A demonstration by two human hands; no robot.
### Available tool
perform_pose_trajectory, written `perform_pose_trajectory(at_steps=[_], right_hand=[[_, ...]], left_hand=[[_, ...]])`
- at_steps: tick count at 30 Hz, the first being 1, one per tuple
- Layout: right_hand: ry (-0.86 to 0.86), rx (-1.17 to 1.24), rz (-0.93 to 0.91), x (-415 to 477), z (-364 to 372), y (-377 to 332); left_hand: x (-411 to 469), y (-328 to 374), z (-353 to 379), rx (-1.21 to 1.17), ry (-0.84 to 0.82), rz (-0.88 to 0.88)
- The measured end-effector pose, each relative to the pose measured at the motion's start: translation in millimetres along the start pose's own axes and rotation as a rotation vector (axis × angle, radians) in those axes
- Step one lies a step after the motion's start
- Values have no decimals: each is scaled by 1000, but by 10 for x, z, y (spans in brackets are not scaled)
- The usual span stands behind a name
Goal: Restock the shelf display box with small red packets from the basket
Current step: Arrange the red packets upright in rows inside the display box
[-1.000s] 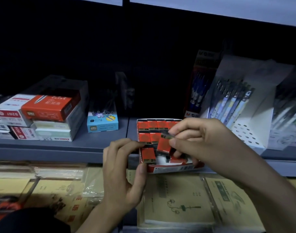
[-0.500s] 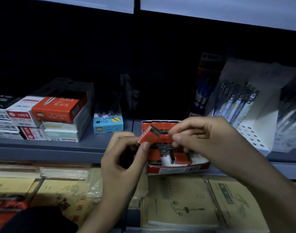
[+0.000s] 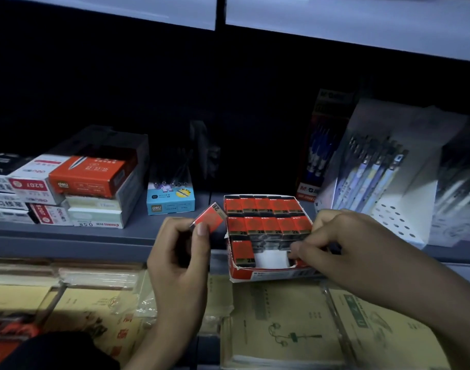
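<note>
1. Left hand (image 3: 179, 257): thumb and fingers pinch one red packet (image 3: 209, 218), tilted, just left of the display box (image 3: 268, 274).
2. Right hand (image 3: 345, 244): fingers curled into the box's front row, right end; whether they hold anything cannot be told.
3. Box on the shelf (image 3: 137, 232) edge: two back rows full, white gap in front.

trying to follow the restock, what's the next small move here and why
Probably move the red 2B packet pinched in the left hand right and down into the front row of the display box. That row shows a bare white gap beside one packet, while the two rows behind look full. Fingers of the right hand are at that gap.
</note>
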State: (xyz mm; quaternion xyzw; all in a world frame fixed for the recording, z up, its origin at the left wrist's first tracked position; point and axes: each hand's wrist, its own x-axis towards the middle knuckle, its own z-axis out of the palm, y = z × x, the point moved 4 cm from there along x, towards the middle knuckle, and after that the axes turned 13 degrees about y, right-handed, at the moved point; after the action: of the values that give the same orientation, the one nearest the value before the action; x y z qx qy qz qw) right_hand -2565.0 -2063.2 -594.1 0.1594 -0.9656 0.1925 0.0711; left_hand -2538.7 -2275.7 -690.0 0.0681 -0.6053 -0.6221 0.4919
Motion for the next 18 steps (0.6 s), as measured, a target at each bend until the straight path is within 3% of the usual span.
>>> perform_pose_trajectory(at_steps=[6, 9, 18], right_hand=[[289, -51, 122, 145, -137, 170], [235, -49, 200, 209, -3, 208], [203, -110, 143, 269, 106, 210]], left_hand=[[-36, 37, 25, 0, -23, 45], [-61, 37, 41, 36, -41, 92], [-86, -25, 20, 85, -24, 138]])
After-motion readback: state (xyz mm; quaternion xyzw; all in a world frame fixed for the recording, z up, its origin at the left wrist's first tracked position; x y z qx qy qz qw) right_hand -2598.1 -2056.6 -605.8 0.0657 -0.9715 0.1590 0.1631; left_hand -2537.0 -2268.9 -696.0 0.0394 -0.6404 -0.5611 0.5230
